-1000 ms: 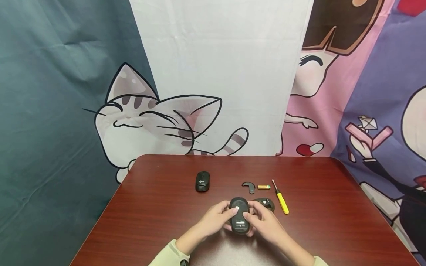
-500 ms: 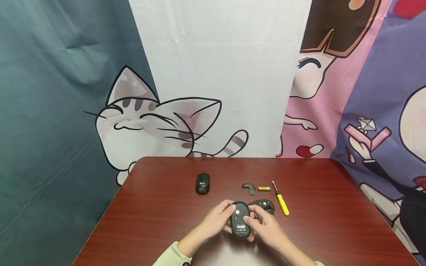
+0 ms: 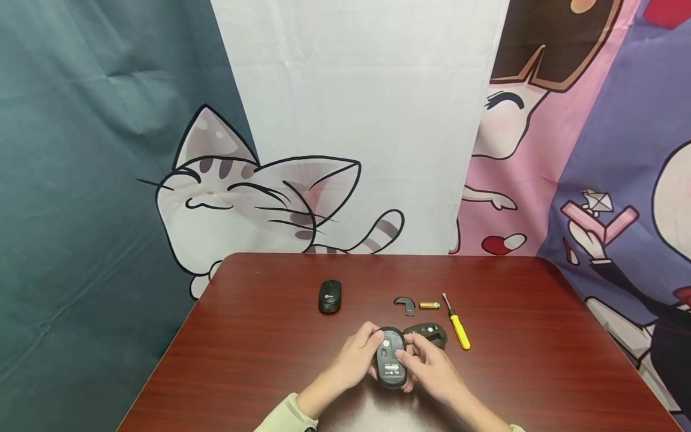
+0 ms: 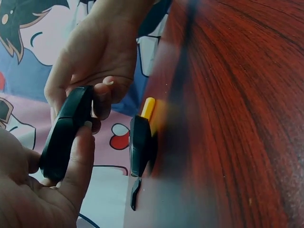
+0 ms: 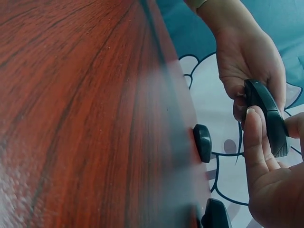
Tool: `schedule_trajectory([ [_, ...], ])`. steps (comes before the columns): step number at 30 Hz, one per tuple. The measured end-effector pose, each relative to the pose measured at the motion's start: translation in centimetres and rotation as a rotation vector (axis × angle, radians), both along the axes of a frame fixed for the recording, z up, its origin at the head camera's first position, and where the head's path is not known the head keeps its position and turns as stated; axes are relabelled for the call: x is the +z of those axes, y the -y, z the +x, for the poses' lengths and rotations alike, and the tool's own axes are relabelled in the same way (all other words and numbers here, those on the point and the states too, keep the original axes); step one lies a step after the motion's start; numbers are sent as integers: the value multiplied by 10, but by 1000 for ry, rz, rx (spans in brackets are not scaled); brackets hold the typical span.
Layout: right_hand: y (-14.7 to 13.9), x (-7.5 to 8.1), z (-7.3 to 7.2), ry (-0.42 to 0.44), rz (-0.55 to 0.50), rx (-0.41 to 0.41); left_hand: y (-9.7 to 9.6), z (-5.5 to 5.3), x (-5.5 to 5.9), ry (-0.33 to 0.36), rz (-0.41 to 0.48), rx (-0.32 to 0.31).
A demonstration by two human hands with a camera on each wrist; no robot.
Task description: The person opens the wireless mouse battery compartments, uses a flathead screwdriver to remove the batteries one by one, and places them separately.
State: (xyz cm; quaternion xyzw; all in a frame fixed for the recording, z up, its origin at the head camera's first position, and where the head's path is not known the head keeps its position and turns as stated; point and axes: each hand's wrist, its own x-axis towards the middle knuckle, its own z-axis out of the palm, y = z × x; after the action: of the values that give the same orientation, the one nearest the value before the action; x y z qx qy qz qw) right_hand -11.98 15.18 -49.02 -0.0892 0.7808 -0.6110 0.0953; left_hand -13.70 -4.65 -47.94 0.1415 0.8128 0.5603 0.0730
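A black computer mouse (image 3: 390, 367) is held up over the table, its underside with a white label facing the head camera. My left hand (image 3: 349, 358) grips its left side, thumb along the upper left edge. From the right, my right hand (image 3: 433, 367) holds the other side, thumb resting on the underside. The left wrist view shows this mouse (image 4: 66, 130) edge-on between both hands. Just behind the right fingers lies a second mouse (image 3: 430, 332), bottom up with an open hollow, partly covered by that hand.
Beyond the hands lie a curved black cover piece (image 3: 406, 305), a small battery (image 3: 429, 305) and a yellow-handled screwdriver (image 3: 457, 326). Another black mouse (image 3: 330, 296) stands upright farther left on the brown table (image 3: 248, 336). A printed cloth (image 3: 367, 90) hangs behind the table.
The held mouse has dropped slightly and tilted, showing its underside more fully. My left thumb has slid from the underside to the upper edge. My right thumb stays on the underside.
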Motion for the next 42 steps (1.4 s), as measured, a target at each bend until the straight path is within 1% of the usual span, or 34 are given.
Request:
schedule_trajectory([
  [4, 1, 0, 1, 0, 17, -18, -1, 1, 0, -19, -18, -5],
  [7, 0, 0, 1, 8, 4, -22, -1, 1, 0, -9, 17, -23],
  [10, 0, 0, 0, 25, -15, -27, -2, 1, 0, 18, 77, -40],
  [15, 0, 1, 0, 41, -31, -37, -2, 0, -1, 63, 139, -49],
  [21, 0, 3, 0, 46, -27, -51, 1, 1, 2, 97, 137, -73],
  [23, 0, 3, 0, 48, -27, -53, 1, 2, 3, 120, 153, -85],
  [28, 0, 3, 0, 59, -44, -46, 2, 3, 3, 168, 205, -110],
  [34, 0, 5, 2, 64, -70, -28, 3, 2, 1, 189, 235, -132],
  [42, -1, 6, 1, 45, -56, 4, 4, 2, 0, 205, 250, -143],
])
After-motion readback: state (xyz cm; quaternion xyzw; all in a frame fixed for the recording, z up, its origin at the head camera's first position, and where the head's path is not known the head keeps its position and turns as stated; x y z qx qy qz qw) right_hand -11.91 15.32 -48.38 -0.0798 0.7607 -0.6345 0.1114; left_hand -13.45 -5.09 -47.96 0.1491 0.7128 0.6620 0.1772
